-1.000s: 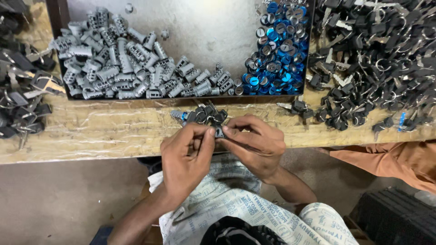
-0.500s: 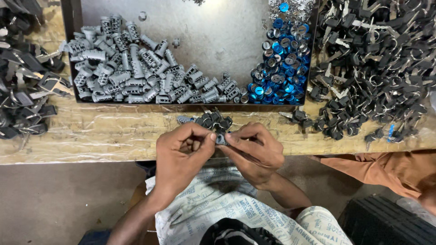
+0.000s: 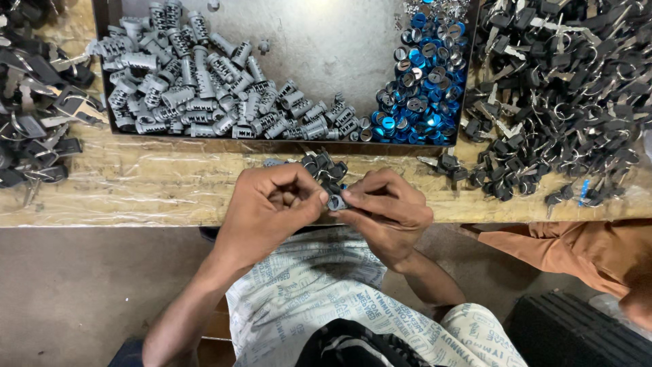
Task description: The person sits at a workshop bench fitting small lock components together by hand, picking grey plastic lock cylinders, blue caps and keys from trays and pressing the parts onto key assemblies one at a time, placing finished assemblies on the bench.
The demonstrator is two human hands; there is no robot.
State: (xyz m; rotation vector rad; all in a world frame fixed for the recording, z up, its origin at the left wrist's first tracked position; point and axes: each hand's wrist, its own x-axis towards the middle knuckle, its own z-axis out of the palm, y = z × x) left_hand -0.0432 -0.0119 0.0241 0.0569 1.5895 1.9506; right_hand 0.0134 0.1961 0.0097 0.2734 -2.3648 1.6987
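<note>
**A wooden bench under plastic, loaded along its far side**

The wooden bench (image 3: pixel 170 187) is covered with a clear, wrinkled plastic sheet (image 3: pixel 136 173). A dark metal tray (image 3: pixel 319 47) sits at the far middle, its near wall running parallel to the bench's near edge. To the left of the tray, towards the left end, lies a heap of black-headed keys (image 3: pixel 34 115) (some on rings). A far larger pile of black keys (image 3: pixel 564 88) covers the right end, reaching almost to the near edge. A small cluster of dark parts (image 3: pixel 324 166) lies just in front of the tray, near the middle of the near edge.
</note>
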